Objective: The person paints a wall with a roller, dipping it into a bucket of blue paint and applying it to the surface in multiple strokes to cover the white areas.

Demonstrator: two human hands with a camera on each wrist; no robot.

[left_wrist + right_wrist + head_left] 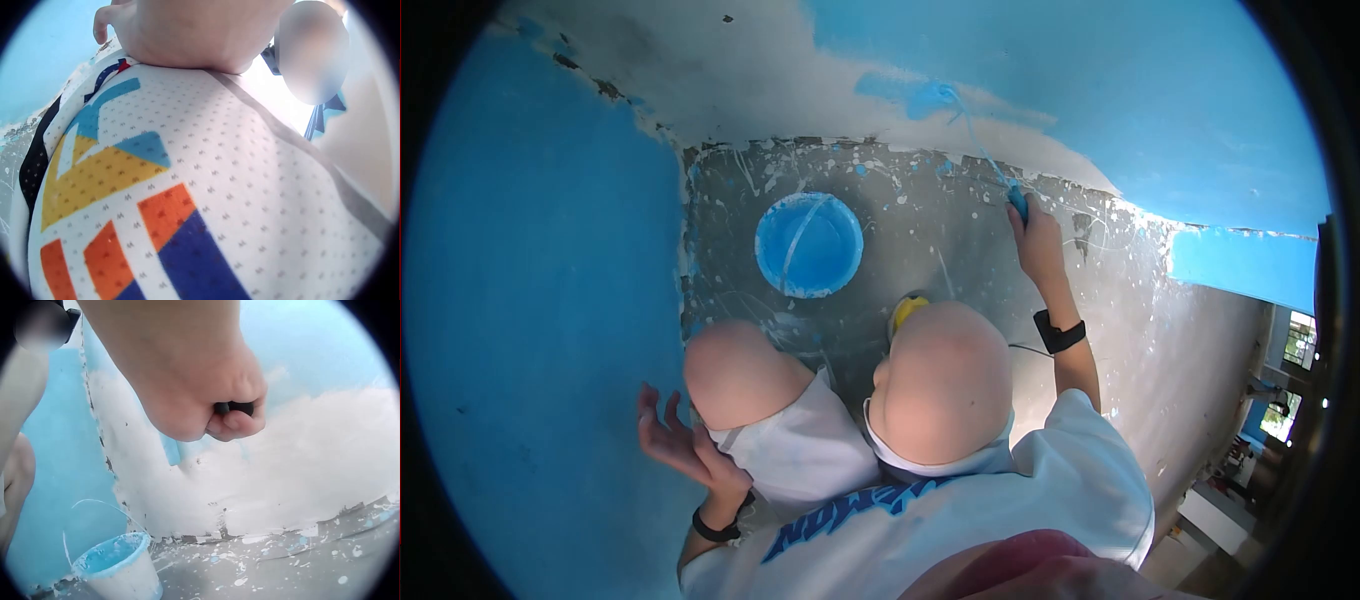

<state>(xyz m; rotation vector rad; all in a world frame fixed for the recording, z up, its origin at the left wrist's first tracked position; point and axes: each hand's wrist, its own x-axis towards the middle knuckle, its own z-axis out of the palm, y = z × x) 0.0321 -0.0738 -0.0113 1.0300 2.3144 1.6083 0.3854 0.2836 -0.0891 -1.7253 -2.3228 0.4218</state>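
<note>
My right hand (1040, 240) grips the handle (1017, 202) of a small paint roller at the right. The thin rod reaches forward to the roller head (945, 95), which lies against the wall over a fresh blue patch. In the right wrist view the right hand (206, 406) is curled tight, and a dark handle end (240, 407) pokes out of it. The left hand (685, 445) hangs beside the left knee with loosely bent fingers and holds nothing. In the left wrist view the left hand (200, 31) is by the white patterned shorts (219, 144).
A white bucket (134, 578) with blue paint inside stands on the paint-spattered grey floor (920, 240), its wire handle raised. A blue wall (530, 300) rises close at the left. The wall ahead is part white, part blue. A yellow shoe (908, 310) shows between the knees.
</note>
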